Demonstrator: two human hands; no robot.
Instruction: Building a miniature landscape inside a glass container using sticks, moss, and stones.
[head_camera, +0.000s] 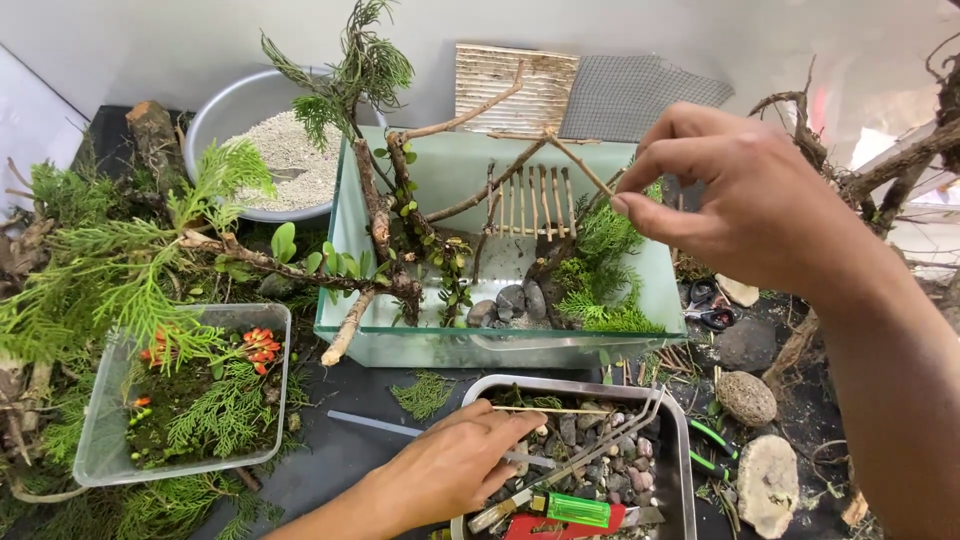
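Dark counter (340, 450) against a pale wall, strewn with greenery. Right hand (740, 200) pinches a thin twig (585, 170) of the stick fence (530, 200) over the glass tank (500, 345). Left hand (450, 465), fingers loosely curled, rests on the metal tray (680, 440) of pebbles, holding a thin stick (550, 409).

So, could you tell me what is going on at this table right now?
A person is working on a planted glass tank holding branches, greenery and stones. The right hand pinches a thin stick at a small stick fence inside it. The left hand rests on a metal tray of pebbles, fingers on another thin stick, beside a green-handled screwdriver.
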